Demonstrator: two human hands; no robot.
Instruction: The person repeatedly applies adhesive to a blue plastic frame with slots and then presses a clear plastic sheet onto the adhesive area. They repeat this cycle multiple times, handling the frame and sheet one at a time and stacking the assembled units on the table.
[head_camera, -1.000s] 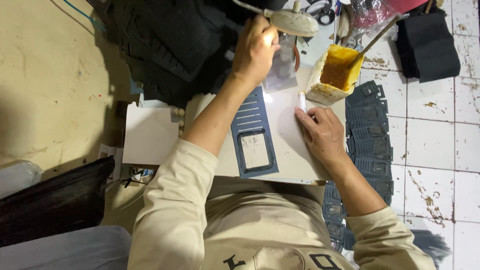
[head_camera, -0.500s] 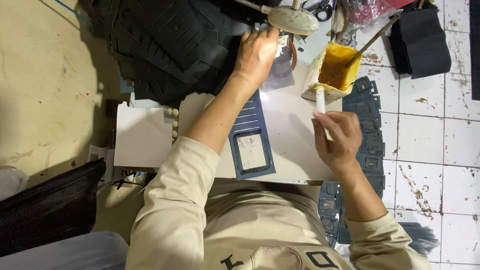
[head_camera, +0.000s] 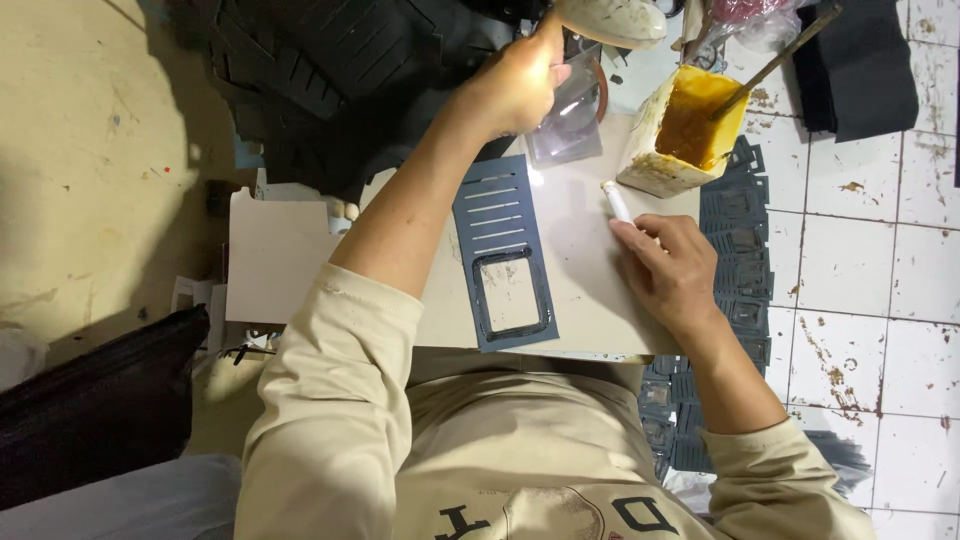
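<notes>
Seated person viewed from above, working at a pale, smooth rectangular board that serves as the surface (head_camera: 590, 300), laid across the lap. Beyond the left fingers lies a heap of black, flat die-cut pieces (head_camera: 330, 70) with slotted outlines. Below and to the right of those fingers a dark grey-blue rectangular panel (head_camera: 505, 255) lies flat on the surface, cut with parallel slots at its far end and a rounded rectangular window at its near end. A stack of similar dark cut panels (head_camera: 740, 250) rests on the white floor tiles just past the right fingers. Just beyond the right fingers stands a square, stained container of amber glue (head_camera: 690, 125), a stick leaning in it. The left hand (head_camera: 515, 80) is closed on a clear, glossy plastic piece (head_camera: 570, 125) at the board's far edge. The right hand (head_camera: 675, 270) pinches a small white cylindrical stick (head_camera: 615, 200) between its fingers.
</notes>
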